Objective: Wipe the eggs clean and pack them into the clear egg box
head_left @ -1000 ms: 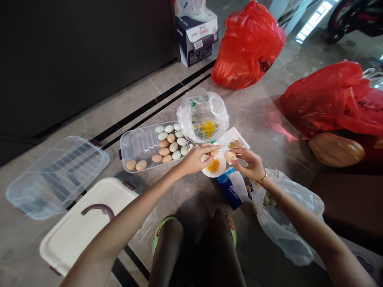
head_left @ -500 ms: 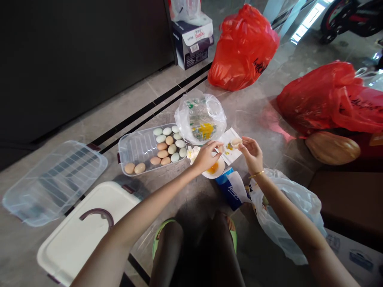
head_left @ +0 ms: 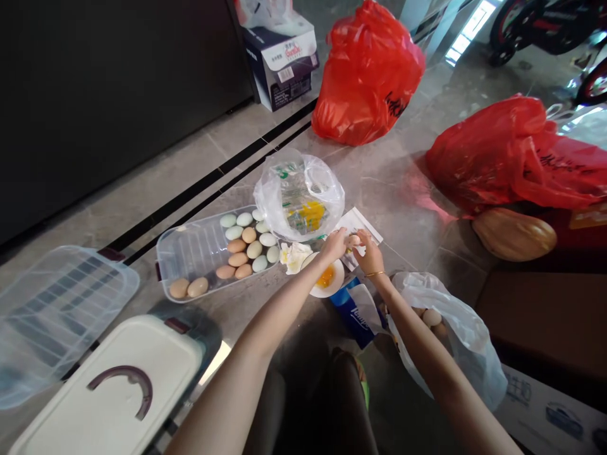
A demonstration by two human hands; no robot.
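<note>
Apparent step: handling eggshell (head_left: pixel 353 241), just beyond the bowl (head_left: pixel 338 274).
I see the left hand (head_left: pixel 334 244) and right hand (head_left: pixel 371 254) pinching it between them; the next move likely calls for gentle pressure.

One bowl (head_left: pixel 334 288), one blue pack (head_left: pixel 351 317), two big red bags (head_left: pixel 365 76) and, in the tray (head_left: pixel 202 251), sixteen eggs (head_left: pixel 238 260) show.

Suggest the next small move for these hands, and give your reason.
Probably lower the eggshell onto the white sheet: the left hand and right hand seem to hold it between them over that sheet, and yolk already sits in the bowl.
</note>
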